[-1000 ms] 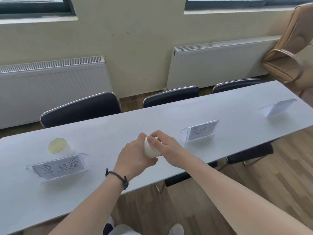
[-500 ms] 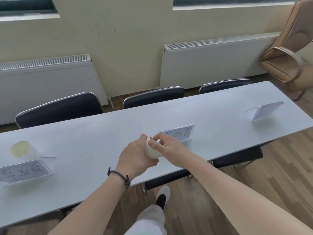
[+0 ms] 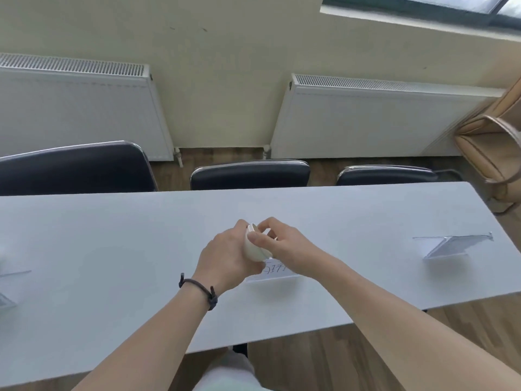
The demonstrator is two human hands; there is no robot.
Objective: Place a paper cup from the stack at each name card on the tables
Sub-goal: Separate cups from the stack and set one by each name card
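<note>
My left hand grips a small stack of white paper cups above the grey table. My right hand pinches the rim of the outermost cup with thumb and fingers. Directly below my hands stands a clear name card with handwriting, partly hidden by them. A second name card stands at the right end of the table. The corner of a third name card shows at the left edge.
Three dark chairs line the far side of the table in front of white radiators. A tan armchair sits at the right. Wooden floor and my light trouser leg show below the near table edge.
I have walked to the right along the table: the middle name card now lies under my hands, and the first card with its placed cup has slid out of view to the left.
</note>
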